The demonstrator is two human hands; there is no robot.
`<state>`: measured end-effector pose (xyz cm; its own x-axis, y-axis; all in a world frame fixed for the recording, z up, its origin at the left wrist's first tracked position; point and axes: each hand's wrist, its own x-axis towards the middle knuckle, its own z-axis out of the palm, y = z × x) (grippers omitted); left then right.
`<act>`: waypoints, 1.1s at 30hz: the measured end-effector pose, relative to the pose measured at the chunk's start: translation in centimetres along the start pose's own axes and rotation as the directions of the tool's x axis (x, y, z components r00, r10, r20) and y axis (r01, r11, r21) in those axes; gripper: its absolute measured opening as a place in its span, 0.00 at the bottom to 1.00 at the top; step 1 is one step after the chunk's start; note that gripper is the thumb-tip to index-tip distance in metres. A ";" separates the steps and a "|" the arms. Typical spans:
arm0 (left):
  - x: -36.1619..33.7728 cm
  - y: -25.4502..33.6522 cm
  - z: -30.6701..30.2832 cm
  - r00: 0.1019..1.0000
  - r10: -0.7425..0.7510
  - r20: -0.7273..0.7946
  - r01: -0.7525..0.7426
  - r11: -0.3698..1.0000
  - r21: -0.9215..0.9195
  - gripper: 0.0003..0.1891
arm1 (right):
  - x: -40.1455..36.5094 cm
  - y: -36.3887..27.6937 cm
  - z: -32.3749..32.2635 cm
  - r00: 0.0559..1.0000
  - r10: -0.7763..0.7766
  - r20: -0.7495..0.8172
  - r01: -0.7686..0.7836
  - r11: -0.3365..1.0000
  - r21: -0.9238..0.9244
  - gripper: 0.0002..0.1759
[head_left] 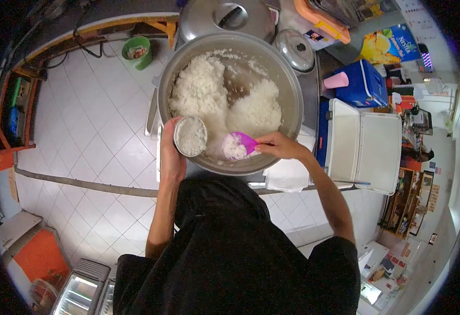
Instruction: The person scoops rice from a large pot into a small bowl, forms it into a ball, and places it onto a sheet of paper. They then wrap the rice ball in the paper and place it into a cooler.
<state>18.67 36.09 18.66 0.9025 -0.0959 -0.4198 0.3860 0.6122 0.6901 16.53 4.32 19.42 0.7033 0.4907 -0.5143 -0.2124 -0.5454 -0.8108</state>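
A large metal pot [295, 105] stands before me with cooked white rice [201, 84] heaped along its left and right sides. Part of the pot's dark bottom shows between the heaps. My left hand [172, 155] is wrapped round a small round cup [176, 137] filled with rice, held over the pot's near left rim. My right hand [280, 145] grips a purple rice paddle [249, 143] by its handle. Some rice lies on the paddle's blade, just right of the cup and over the near part of the pot.
Behind the pot sits a big lidded pot [198, 18], with a smaller metal lid [295, 50] to its right. An opened white cooler [344, 142] and a blue cooler [364, 84] with a pink cup [336, 80] stand at the right. A green bucket [142, 62] rests on the tiled floor.
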 end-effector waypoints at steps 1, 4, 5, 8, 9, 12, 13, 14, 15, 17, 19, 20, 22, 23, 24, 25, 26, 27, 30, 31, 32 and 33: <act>0.3 0.0 0.2 1.000 -0.028 0.004 0.028 1.000 0.013 0.22 | -0.6 -2.1 -0.2 1.000 -0.005 0.001 0.005 1.000 -0.014 0.17; 1.4 -0.1 1.7 0.984 -0.176 0.020 0.176 0.984 0.005 0.22 | -1.4 -8.5 1.7 0.950 -0.061 -0.307 -0.022 0.966 -0.259 0.19; 1.4 0.3 3.1 0.977 -0.209 0.033 0.210 0.978 -0.021 0.21 | -0.8 -10.3 3.5 0.864 -0.168 -0.474 -0.164 0.796 -0.582 0.20; 3.9 -2.5 4.7 0.913 -0.359 0.193 0.388 0.911 -0.143 0.21 | 2.4 -10.7 9.9 0.711 -0.378 -0.592 -0.423 0.442 -0.791 0.22; 4.1 -2.7 5.0 0.918 -0.353 0.178 0.386 0.898 -0.212 0.22 | 3.0 -11.1 10.8 0.675 -0.421 -0.606 -0.478 0.376 -0.793 0.23; 3.8 -1.8 5.0 0.922 -0.328 0.206 0.375 0.887 -0.268 0.22 | -0.3 -12.0 6.0 0.622 -0.461 -0.633 -0.371 0.538 -0.757 0.20; 3.7 -1.3 4.9 0.933 -0.315 0.176 0.353 0.898 -0.262 0.22 | -1.3 -13.1 5.2 0.568 -0.433 -0.700 -0.267 0.707 -0.654 0.16; 4.0 -1.0 4.8 0.933 -0.313 0.178 0.352 0.897 -0.268 0.22 | -1.7 -13.0 4.6 0.571 -0.435 -0.697 -0.268 0.703 -0.659 0.16; 4.3 -0.8 4.6 0.925 -0.306 0.224 0.362 0.888 -0.283 0.22 | -2.0 -12.9 4.1 0.596 -0.247 -0.764 -0.222 0.863 -0.453 0.14; 4.6 -0.9 4.7 0.914 -0.301 0.272 0.377 0.878 -0.295 0.21 | -1.4 -10.7 4.0 0.681 0.028 -0.732 -0.077 0.996 -0.033 0.14; 5.0 -1.5 5.4 0.949 -0.258 0.181 0.292 0.936 -0.198 0.18 | 1.2 -9.7 7.1 0.639 -0.134 -0.757 -0.066 0.971 -0.228 0.14; 5.2 -1.6 5.7 0.949 -0.257 0.183 0.291 0.936 -0.195 0.18 | 1.5 -9.6 7.7 0.621 -0.213 -0.755 -0.065 0.945 -0.320 0.14; 5.3 -1.9 6.1 0.967 -0.228 0.116 0.241 0.963 -0.119 0.15 | 1.7 -9.8 8.1 0.718 -0.250 -0.649 -0.100 0.886 -0.452 0.15; 5.9 -2.8 5.2 0.973 -0.176 0.150 0.191 0.977 -0.096 0.14 | 1.6 -10.1 7.8 0.815 -0.198 -0.544 -0.123 0.859 -0.497 0.15; 5.8 -2.6 5.0 0.969 -0.190 0.156 0.205 0.975 -0.082 0.14 | 0.8 -10.6 6.5 0.810 -0.186 -0.556 -0.132 0.866 -0.482 0.15; 5.2 -2.4 4.8 0.974 -0.158 0.161 0.174 0.980 -0.094 0.14 | -0.8 -11.3 4.2 0.829 -0.088 -0.552 -0.107 0.945 -0.310 0.15; 5.2 -2.1 5.0 0.980 -0.104 0.168 0.125 0.985 -0.119 0.14 | -1.6 -12.5 2.5 0.849 -0.011 -0.528 -0.078 0.986 -0.145 0.15; 5.2 -1.7 5.0 0.981 -0.115 0.155 0.128 0.989 -0.075 0.14 | -1.6 -14.0 2.0 0.831 0.126 -0.543 -0.172 0.984 -0.036 0.15; 5.7 -3.7 5.2 0.993 -0.041 0.114 0.044 0.999 -0.027 0.14 | 2.5 -12.3 7.2 0.646 -0.269 -0.714 0.035 0.945 -0.324 0.15; 4.9 -2.9 6.1 0.986 -0.118 0.117 0.136 0.977 -0.165 0.13 | 3.2 -13.6 8.3 0.728 -0.114 -0.676 -0.208 0.903 -0.376 0.15; 4.7 -3.2 5.7 0.985 -0.124 0.119 0.143 0.977 -0.158 0.13 | 3.1 -13.3 8.3 0.725 -0.107 -0.680 -0.211 0.906 -0.368 0.15; 4.9 -3.7 5.3 0.985 -0.120 0.128 0.138 0.980 -0.143 0.14 | 2.9 -12.6 7.6 0.805 -0.161 -0.571 -0.178 0.853 -0.491 0.14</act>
<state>22.67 29.22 17.13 0.8665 -0.2682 -0.4210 0.4758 0.6990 0.5338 16.13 17.79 26.06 0.9878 0.0945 -0.1239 0.0267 -0.8861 -0.4628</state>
